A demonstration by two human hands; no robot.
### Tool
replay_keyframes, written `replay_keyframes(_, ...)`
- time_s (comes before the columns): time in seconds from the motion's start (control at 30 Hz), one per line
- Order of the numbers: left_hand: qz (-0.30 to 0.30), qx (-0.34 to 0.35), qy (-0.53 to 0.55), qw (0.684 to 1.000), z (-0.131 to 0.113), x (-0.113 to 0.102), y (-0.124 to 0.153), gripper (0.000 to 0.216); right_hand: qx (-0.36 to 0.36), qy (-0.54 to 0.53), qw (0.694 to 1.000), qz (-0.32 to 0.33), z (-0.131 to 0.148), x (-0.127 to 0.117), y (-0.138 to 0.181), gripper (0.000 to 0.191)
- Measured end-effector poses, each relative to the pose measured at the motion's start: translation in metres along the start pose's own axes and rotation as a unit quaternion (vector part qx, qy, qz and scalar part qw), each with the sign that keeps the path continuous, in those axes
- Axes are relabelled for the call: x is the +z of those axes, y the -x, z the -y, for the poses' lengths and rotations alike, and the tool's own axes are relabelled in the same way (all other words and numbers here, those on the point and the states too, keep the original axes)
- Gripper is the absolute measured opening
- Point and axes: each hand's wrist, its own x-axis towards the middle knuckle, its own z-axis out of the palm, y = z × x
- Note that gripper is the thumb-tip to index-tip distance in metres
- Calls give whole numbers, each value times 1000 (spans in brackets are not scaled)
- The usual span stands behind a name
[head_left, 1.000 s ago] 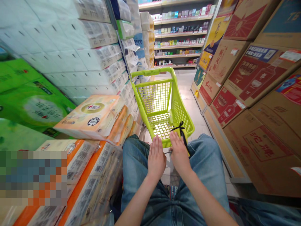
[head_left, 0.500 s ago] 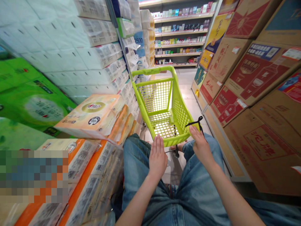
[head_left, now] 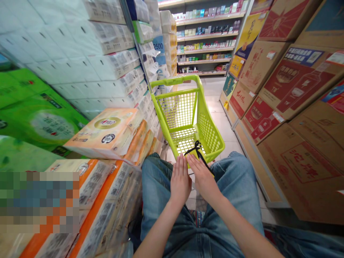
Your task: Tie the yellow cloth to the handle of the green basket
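Note:
A lime-green shopping cart (head_left: 217, 148) with a mesh basket stands before my knees, and I see no goods in it. My left hand (head_left: 180, 181) lies at its near rim, fingers straight and side by side. Just right of it, almost touching, is my right hand (head_left: 204, 178), its outstretched fingers over a yellow piece with black trim and a black tied cord (head_left: 192, 152). That piece is held against the near rim, and its exact kind is unclear. Both thumbs are mostly hidden.
Orange tissue packs (head_left: 106, 125) are piled close on my left, below a tall wall of white tissue packs (head_left: 80, 64). Cardboard cartons (head_left: 301, 84) are stacked along the right. A shelf of small boxes (head_left: 205, 34) closes the aisle's far end. Tiled floor (head_left: 216, 104) shows beside the cart.
My right hand has moved left along the cart's near rim, from its right corner to beside my left hand, carrying the yellow piece. My left hand has stayed in place.

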Motion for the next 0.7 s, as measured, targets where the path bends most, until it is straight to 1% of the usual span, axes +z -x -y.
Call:
replay_keyframes(0.07,1,1,15,1000,-1,-1,-1,92,-3,6,1000,-4,-29,-17,8,90)
replay_keyframes(0.1,1,1,21,1000,-2,-1,-1,92,9,14,1000,-13,-45,-25,12,90)
replay_keyframes(0.2,1,-3,27,1000,-4,-2,-2,92,77,36,995,-52,-88,-48,18,89)
replay_keyframes(0.27,0,-6,27,1000,-4,-3,-3,92,124,36,989,-76,-101,-54,16,88)
replay_keyframes(0.3,-1,-7,27,1000,-4,-3,-3,92,140,35,986,-85,-100,-53,14,87)
replay_keyframes(0.37,-1,-8,26,1000,-4,-3,-2,92,153,42,983,-91,-83,-44,7,85)
replay_keyframes(0.43,0,-8,23,1000,-3,-2,-2,92,137,56,986,-77,-52,-25,-1,83)
replay_keyframes(0.5,-1,-7,14,1000,-2,-1,-1,92,101,51,992,-53,-16,-4,-7,80)
replay_keyframes(0.57,-3,-3,-3,1000,-1,0,0,90,71,38,996,-38,11,13,-11,77)
replay_keyframes(0.63,-5,-1,-13,1000,0,1,1,88,47,23,998,-33,22,20,-10,77)
replay_keyframes(0.7,-3,-3,-7,1000,-1,1,0,88,21,11,999,-28,15,16,-5,80)
